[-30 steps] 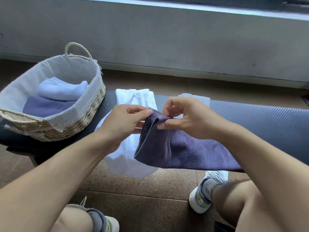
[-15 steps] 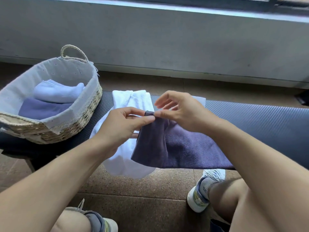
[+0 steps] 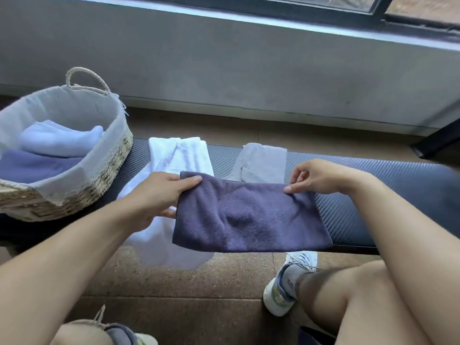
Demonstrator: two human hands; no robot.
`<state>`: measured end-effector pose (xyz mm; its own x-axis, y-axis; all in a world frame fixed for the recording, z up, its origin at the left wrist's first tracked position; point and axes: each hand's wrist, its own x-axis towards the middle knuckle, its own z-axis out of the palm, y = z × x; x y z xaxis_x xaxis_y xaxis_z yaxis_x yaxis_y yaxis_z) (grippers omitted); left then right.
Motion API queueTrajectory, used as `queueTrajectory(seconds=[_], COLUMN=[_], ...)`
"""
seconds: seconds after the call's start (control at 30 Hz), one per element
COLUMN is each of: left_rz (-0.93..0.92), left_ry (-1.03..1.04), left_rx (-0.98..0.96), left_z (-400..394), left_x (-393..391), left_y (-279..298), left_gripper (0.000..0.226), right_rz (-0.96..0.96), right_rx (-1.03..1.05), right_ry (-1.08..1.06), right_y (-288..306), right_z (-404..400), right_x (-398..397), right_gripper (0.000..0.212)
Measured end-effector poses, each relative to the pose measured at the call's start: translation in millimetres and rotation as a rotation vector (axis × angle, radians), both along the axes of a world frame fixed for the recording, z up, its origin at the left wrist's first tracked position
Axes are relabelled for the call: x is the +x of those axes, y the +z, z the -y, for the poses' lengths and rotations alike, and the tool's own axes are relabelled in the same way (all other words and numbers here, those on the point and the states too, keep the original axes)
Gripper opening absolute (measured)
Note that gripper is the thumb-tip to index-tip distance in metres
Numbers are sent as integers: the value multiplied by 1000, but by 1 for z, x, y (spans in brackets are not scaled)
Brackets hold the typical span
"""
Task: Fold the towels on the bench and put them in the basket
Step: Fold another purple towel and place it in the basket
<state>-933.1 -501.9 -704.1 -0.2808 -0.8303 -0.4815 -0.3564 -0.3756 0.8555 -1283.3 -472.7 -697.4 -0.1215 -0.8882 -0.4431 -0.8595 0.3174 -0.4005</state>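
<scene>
A dark purple towel (image 3: 249,217) is stretched flat over the front of the dark bench (image 3: 373,185). My left hand (image 3: 159,195) pinches its far left corner and my right hand (image 3: 316,176) pinches its far right corner. A white towel (image 3: 179,158) lies under my left hand and hangs over the bench's front edge. Behind the purple one lies a light grey towel (image 3: 263,163). The woven basket (image 3: 104,175) with a grey liner stands at the bench's left end, holding a folded light blue towel (image 3: 59,140) on a folded purple towel (image 3: 32,165).
A grey concrete wall (image 3: 224,63) with a window frame runs behind the bench. My knees and two sneakers (image 3: 286,285) are on the brown tiled floor (image 3: 186,290) in front of the bench.
My hands were close together at one bunched corner of the purple towel. They have moved apart, the right hand sliding right, and the towel's far edge is now spread wide.
</scene>
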Motion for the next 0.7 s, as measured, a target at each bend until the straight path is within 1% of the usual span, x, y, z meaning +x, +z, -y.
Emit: queueTrajectory(seconds=[0.1,0.17,0.23,0.3,0.4,0.47,0.53,0.63,0.7], left_rz=[26,47,61,79,112,124,96,-5,-70], left_ry=[30,35,40,64,92,88,61,31,24], left_rx=[-43,-68,-83,-114,-158,-158,-110,-44,-28], left_z=[5,7,9,10,10,12,13,14,14], left_x=[-1,-1,-1,-1,-3,-4,-4,-5,-5], left_y=[-7,-9,-13,-15,-17,-19,-20,-18,-15], left_gripper=[50,54,51,38,38,34,33,27,31], right_rz=[17,27,36,37,8,-13,-44,-170,-211], right_rx=[12,1,-11,-14,-17,5,68,154,200], right_ry=[16,8,-4,-4,-2,0,20,82,139], right_y=[-4,-6,-6,-8,-10,-10,-10,-7,-5], right_z=[0,-1,0,1,3,6,9,14,16], right_x=[-6,-11,-15,-17,-16,-15,-16,-17,-14], right_gripper=[37,36,34,30,23,21,23,21,22])
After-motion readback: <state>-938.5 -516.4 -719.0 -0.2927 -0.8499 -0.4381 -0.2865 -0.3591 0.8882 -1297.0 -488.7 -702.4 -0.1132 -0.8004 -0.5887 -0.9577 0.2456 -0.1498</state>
